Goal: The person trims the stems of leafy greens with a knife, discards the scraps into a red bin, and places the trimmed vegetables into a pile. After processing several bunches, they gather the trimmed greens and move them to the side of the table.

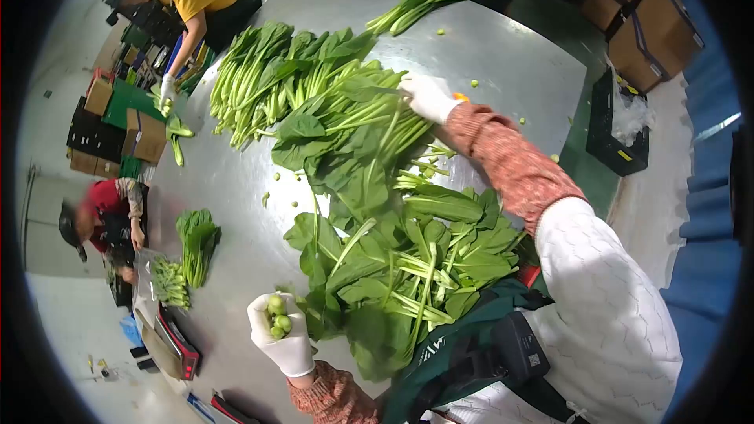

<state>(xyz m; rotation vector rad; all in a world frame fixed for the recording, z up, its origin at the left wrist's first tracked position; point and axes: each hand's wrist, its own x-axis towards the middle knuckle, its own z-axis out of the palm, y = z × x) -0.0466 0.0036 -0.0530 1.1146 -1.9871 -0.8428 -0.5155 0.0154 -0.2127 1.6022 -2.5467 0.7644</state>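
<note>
My left hand (284, 336), in a white glove, is closed around a bunch of leafy greens; its round, pale cut stem ends (278, 316) show at the top of the fist. Leaves trail out to the right of that hand. Farther up the table, my right hand (428, 99), also gloved, has its fingers curled at the stem side of a large pile of leafy greens (345, 122). A small orange piece (461, 96) shows by its palm, mostly hidden. Looser greens (432, 259) lie crisscrossed in front of my body.
A metal table (243, 188) carries scattered stem bits and another bunch (408, 9) at its far edge. At left, one person (188, 0) handles greens; another (110, 212) stands by a bagged bunch (169, 281). A red scale (179, 338), crates (620, 122) and cardboard boxes (652, 31) surround it.
</note>
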